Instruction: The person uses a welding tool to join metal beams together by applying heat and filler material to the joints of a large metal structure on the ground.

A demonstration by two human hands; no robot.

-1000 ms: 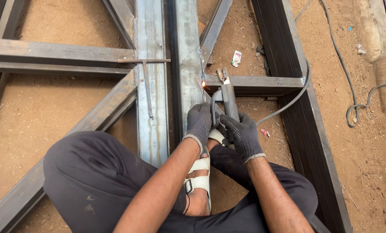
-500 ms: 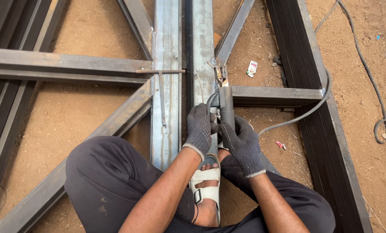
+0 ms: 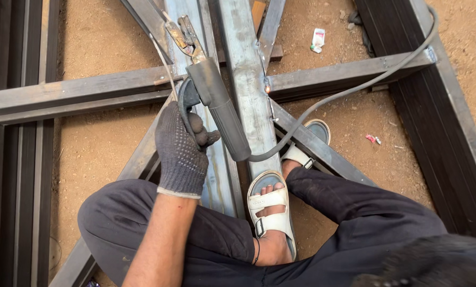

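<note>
I count one gloved hand of mine in view, gripping one welding electrode holder with one grey cable. Two white sandals are on my feet. Two small scraps of litter lie on the sandy ground.

Left hand gloved in grey knit, fingers curled shut, forearm bare, stretched forward from lower edge. Right hand not seen. Legs folded in squat, dark trousers worn, both feet sandalled.
</note>
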